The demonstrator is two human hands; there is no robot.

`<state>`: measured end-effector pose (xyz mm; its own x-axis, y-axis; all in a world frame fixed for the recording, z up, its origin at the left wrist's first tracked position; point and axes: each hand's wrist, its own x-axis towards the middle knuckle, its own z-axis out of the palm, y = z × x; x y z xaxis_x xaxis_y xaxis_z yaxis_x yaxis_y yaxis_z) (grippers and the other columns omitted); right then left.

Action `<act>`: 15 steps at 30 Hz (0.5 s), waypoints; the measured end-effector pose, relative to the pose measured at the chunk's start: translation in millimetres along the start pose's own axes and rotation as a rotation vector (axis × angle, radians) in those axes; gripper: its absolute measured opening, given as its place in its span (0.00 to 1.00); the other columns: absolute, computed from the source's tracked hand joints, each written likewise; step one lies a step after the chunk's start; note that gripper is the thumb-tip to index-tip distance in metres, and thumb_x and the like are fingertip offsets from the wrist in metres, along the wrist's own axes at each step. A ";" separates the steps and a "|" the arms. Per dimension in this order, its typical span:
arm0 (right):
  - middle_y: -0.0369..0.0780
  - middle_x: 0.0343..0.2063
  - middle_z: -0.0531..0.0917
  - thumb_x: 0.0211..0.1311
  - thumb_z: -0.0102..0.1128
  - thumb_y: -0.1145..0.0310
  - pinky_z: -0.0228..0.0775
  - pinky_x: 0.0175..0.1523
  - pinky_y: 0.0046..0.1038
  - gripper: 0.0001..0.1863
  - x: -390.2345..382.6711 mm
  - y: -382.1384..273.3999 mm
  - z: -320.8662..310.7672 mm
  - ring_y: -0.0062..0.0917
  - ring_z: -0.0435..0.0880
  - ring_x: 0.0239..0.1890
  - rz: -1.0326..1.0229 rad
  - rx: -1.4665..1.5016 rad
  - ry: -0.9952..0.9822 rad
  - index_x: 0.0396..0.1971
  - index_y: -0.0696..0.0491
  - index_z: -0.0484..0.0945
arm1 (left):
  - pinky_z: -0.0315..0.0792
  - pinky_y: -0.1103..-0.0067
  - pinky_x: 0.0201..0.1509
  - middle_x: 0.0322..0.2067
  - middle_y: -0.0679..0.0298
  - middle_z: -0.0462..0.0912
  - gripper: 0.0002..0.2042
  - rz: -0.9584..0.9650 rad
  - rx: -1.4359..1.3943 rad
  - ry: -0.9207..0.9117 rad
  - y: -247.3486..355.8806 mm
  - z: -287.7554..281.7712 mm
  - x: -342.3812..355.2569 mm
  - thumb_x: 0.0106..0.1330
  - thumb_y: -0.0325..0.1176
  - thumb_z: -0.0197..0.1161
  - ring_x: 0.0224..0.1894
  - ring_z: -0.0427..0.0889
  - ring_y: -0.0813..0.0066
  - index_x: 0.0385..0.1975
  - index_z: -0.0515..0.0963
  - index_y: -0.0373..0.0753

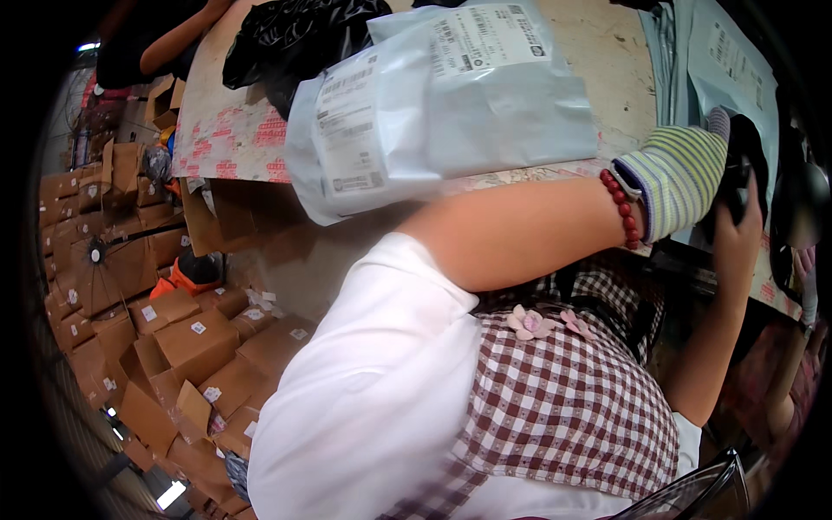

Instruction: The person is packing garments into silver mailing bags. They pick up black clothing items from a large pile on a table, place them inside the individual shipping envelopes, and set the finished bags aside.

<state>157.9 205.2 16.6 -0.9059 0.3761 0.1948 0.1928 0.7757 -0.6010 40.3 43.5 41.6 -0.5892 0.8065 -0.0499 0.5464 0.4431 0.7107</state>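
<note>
The worktop (607, 61) runs across the top, carrying a large pale grey mailer bag (451, 113) that lies flat with its long axis slanting up to the right, well apart to the left of both hands. Nearer, at the right edge, a small dark object (744, 160) sits clamped between them: the left hand (680, 178), in a striped glove, closes on it from the left, while the bare right hand (737, 238) wraps it from below. The object looks black and glossy; its shape is hard to tell
</note>
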 end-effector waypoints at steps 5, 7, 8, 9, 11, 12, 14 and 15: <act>0.46 0.46 0.86 0.67 0.55 0.73 0.73 0.55 0.26 0.32 11.8 -5.0 -7.5 0.25 0.81 0.43 0.203 0.038 -0.129 0.71 0.64 0.68 | 0.84 0.65 0.46 0.40 0.36 0.86 0.44 -0.056 -0.211 0.117 -8.2 9.7 11.8 0.69 0.43 0.64 0.43 0.90 0.46 0.71 0.52 0.11; 0.43 0.45 0.86 0.68 0.55 0.73 0.73 0.52 0.25 0.31 15.7 9.4 -11.3 0.23 0.79 0.42 0.233 0.140 -0.053 0.71 0.64 0.69 | 0.84 0.64 0.47 0.39 0.36 0.86 0.45 -0.037 -0.348 0.193 -6.8 7.4 9.8 0.68 0.46 0.66 0.44 0.90 0.45 0.69 0.54 0.11; 0.43 0.47 0.86 0.68 0.55 0.74 0.73 0.54 0.26 0.30 17.2 17.7 -16.0 0.23 0.79 0.44 0.251 0.169 -0.086 0.70 0.64 0.70 | 0.84 0.64 0.47 0.39 0.36 0.86 0.45 -0.023 -0.419 0.225 -4.5 3.8 6.4 0.67 0.48 0.67 0.44 0.90 0.45 0.68 0.56 0.11; 0.43 0.48 0.85 0.68 0.55 0.74 0.72 0.55 0.26 0.29 19.7 25.4 -18.7 0.24 0.80 0.46 0.266 0.201 -0.125 0.69 0.65 0.71 | 0.84 0.62 0.47 0.39 0.36 0.86 0.41 -0.028 -0.291 0.227 -0.5 0.4 3.0 0.68 0.49 0.67 0.44 0.89 0.42 0.63 0.61 0.15; 0.44 0.51 0.85 0.67 0.55 0.76 0.70 0.61 0.26 0.27 16.4 0.7 -15.0 0.25 0.81 0.52 0.156 0.166 -0.061 0.67 0.64 0.74 | 0.83 0.61 0.47 0.39 0.36 0.86 0.37 0.032 -0.359 0.340 -11.9 16.4 9.0 0.68 0.46 0.67 0.44 0.89 0.41 0.61 0.62 0.17; 0.44 0.53 0.85 0.67 0.55 0.76 0.69 0.65 0.27 0.26 15.0 -12.1 -13.3 0.26 0.81 0.55 0.103 0.144 -0.029 0.65 0.64 0.75 | 0.83 0.60 0.47 0.39 0.36 0.86 0.36 0.063 -0.399 0.398 -14.4 24.4 12.9 0.68 0.45 0.67 0.44 0.88 0.40 0.60 0.62 0.18; 0.46 0.53 0.85 0.64 0.55 0.77 0.70 0.64 0.27 0.28 17.1 -18.6 -18.7 0.28 0.82 0.55 0.243 0.377 -0.066 0.65 0.64 0.75 | 0.80 0.54 0.46 0.38 0.37 0.85 0.34 0.152 -0.378 0.389 -11.2 21.4 14.1 0.67 0.38 0.67 0.41 0.86 0.34 0.64 0.59 0.25; 0.46 0.52 0.86 0.63 0.55 0.76 0.70 0.64 0.27 0.28 15.1 -25.1 -16.2 0.28 0.82 0.55 0.199 0.336 -0.039 0.65 0.64 0.75 | 0.78 0.52 0.46 0.38 0.37 0.85 0.33 0.137 -0.388 0.355 -13.4 21.2 8.9 0.67 0.37 0.67 0.43 0.85 0.33 0.65 0.61 0.27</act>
<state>145.5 199.6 47.2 -0.8779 0.4783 0.0233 0.2378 0.4776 -0.8458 40.4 53.1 16.8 -0.7293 0.6355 0.2536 0.4119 0.1118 0.9043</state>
